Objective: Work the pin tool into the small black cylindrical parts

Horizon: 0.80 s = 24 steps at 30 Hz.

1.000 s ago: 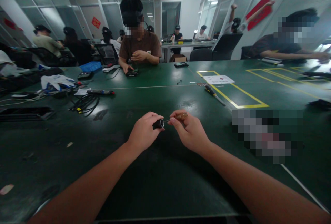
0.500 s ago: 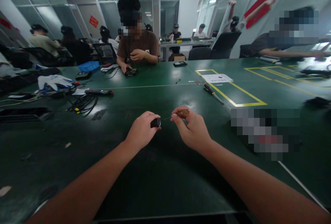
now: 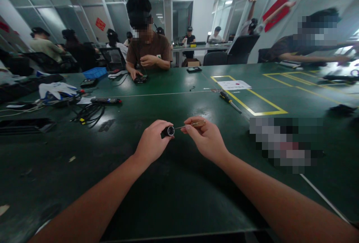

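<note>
Both grips stay closed, the screwdriver (image 3: 193,125) tip back at the black cylinder (image 3: 167,131).

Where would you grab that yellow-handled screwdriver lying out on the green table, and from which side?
Take the yellow-handled screwdriver by its thick handle end, the end farther from the person, coming down from above. It lies flat on the green table beside the yellow tape line, with its thin shaft pointing near-right, so the handle offers the broader grip.

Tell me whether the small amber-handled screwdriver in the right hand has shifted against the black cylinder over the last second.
Yes. The amber-handled screwdriver backed slightly to the right of the black cylinder, then its tip returned to the cylinder's end face.
</note>
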Available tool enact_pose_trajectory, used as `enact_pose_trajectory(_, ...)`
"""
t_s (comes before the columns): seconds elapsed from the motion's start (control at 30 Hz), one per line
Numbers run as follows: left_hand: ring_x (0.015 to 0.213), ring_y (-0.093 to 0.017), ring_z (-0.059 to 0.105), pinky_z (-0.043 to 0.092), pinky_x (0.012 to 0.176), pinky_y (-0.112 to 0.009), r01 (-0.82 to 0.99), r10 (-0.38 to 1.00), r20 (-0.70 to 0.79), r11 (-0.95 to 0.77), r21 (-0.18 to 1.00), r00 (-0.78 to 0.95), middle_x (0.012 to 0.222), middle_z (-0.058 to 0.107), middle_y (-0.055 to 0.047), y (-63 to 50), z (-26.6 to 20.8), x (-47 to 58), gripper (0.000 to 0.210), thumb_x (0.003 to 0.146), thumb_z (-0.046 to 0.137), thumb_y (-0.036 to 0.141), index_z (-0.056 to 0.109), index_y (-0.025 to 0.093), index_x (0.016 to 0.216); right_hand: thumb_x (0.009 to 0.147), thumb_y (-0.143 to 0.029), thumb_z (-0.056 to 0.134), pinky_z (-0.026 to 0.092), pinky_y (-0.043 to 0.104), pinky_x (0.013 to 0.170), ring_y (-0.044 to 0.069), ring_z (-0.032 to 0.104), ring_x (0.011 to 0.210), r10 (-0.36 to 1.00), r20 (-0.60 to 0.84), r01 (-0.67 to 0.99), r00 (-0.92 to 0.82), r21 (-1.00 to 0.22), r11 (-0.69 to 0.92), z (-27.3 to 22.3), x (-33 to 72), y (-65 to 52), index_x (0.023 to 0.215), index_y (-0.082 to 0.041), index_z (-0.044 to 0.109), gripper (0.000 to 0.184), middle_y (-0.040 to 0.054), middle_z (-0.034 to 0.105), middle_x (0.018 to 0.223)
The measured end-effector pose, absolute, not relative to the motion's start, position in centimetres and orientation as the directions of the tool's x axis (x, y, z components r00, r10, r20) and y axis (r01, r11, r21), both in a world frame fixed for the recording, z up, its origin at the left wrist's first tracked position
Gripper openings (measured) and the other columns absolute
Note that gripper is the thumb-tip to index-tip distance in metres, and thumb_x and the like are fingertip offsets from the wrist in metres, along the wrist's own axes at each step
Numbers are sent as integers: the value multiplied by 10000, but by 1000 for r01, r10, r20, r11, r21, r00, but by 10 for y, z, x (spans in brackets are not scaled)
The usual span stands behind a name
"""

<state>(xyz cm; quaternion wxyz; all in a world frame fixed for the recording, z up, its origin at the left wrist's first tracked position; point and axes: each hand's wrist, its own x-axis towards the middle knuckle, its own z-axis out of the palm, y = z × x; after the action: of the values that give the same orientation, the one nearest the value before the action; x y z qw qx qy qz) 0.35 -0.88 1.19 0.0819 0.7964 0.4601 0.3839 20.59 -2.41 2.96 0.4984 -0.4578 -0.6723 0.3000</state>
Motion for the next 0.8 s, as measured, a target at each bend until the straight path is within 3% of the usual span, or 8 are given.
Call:
enact_pose_trajectory(0.3, 1024, -214, 679, 556, 953, -375, 672, 777, 575, -571, 471, 258, 1083, 726, -45, -10, 13, 5, 312, 778, 794, 86, 707, 197, 1056, 892, -337, 658, 588, 361, 750, 226, 777, 809, 899, 418, 225, -131, -870, 438, 27, 206, -24, 963, -210, 671, 146, 55, 790, 843)
enact_pose_trajectory(0.8, 1002, -216, 679, 562, 922, -375, 667, 762, 598, -582, 465, 248, 1059, 717, -41, -12, 15, 6, 298, 779, 794, 103, 694, 210, 1039, 892, -300, 651, 583, 358, 762, 222, 771, 827, 893, 428, 245, -137, -859, 449, 28, 207, -28, 936, -229, 681, 89, 33, 790, 848)
